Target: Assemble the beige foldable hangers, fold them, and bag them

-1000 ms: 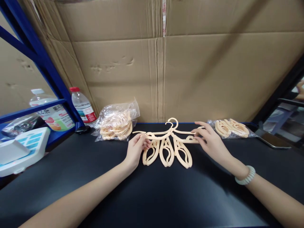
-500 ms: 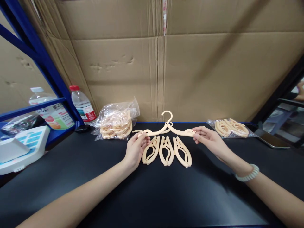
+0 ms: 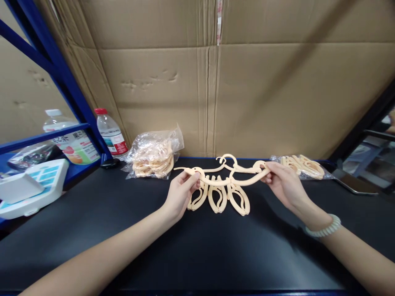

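A cream folding clothes hanger (image 3: 216,181) is held up over the table by its two ends, its arms spread and its hook at the top. My left hand (image 3: 180,191) pinches the left end between thumb and fingers. The right end is gripped by my right hand (image 3: 285,183), with a pale beaded bracelet on that wrist. Below and behind the hanger, three folded hangers lie in a row on the black table: a left one (image 3: 197,201), a middle one (image 3: 217,201) and a right one (image 3: 242,203). The held hanger partly covers their upper ends.
A clear bag of folded hangers (image 3: 154,154) stands at the back left; another bag (image 3: 304,166) lies back right beside a phone-like flat object (image 3: 354,183). Bottles, including a red-capped one (image 3: 111,133), and a white-and-blue device (image 3: 40,189) are at left. Cardboard (image 3: 160,90) rises behind.
The hanger has tilted and opened out, its front bar now lower and its rear arms showing separately. My right hand has shifted a little to the right, widening the gap between hands.
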`<state>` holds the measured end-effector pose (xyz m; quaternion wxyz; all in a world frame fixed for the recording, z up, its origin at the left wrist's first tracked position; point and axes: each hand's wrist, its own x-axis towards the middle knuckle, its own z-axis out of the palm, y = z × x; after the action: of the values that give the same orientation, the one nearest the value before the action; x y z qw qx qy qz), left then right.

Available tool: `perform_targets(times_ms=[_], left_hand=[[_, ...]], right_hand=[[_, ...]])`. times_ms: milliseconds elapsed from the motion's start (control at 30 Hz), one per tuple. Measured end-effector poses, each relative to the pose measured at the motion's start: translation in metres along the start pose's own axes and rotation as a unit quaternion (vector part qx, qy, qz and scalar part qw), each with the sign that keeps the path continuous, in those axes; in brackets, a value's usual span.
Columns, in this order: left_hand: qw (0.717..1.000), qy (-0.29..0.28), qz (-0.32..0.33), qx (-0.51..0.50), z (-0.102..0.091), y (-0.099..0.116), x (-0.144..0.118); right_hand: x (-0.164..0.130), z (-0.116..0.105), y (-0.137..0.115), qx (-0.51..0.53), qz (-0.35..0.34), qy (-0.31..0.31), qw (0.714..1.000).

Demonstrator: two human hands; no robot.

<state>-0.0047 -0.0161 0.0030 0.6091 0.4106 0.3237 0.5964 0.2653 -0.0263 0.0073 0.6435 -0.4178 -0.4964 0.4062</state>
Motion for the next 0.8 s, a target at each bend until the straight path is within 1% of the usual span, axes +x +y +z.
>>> perform_targets(times_ms=[167,267,333,400,533,600,733,800], left_hand=[[0.996,-0.068,-0.022,0.060,0.002,-0.005,-0.009],[0.992,-0.083,-0.050,0.075,0.004,-0.006,-0.014],[0.992,-0.083,-0.056,0.071,0.006,-0.005,-0.016],[0.994,-0.080,-0.048,0.063,0.007,-0.004,-0.016],[0.995,-0.077,-0.030,0.059,0.007,-0.004,-0.015],[0.992,-0.091,-0.035,0.074,0.007,-0.005,-0.016],[0.982,-0.132,-0.040,0.126,0.008,-0.007,-0.020],[0.979,-0.134,-0.026,0.151,0.009,-0.006,-0.022]], right_hand=[[-0.014,0.015,0.004,-0.063,0.022,-0.082,0.994],[-0.020,0.021,0.005,-0.070,0.032,-0.149,0.986],[-0.022,0.023,0.005,-0.069,0.033,-0.186,0.980],[-0.022,0.023,0.005,-0.056,0.040,-0.195,0.978],[-0.025,0.027,0.003,-0.011,0.074,-0.186,0.980],[-0.031,0.032,0.003,0.004,0.098,-0.216,0.972],[-0.045,0.044,0.004,-0.005,0.135,-0.325,0.936],[-0.050,0.048,0.005,-0.015,0.132,-0.337,0.932]])
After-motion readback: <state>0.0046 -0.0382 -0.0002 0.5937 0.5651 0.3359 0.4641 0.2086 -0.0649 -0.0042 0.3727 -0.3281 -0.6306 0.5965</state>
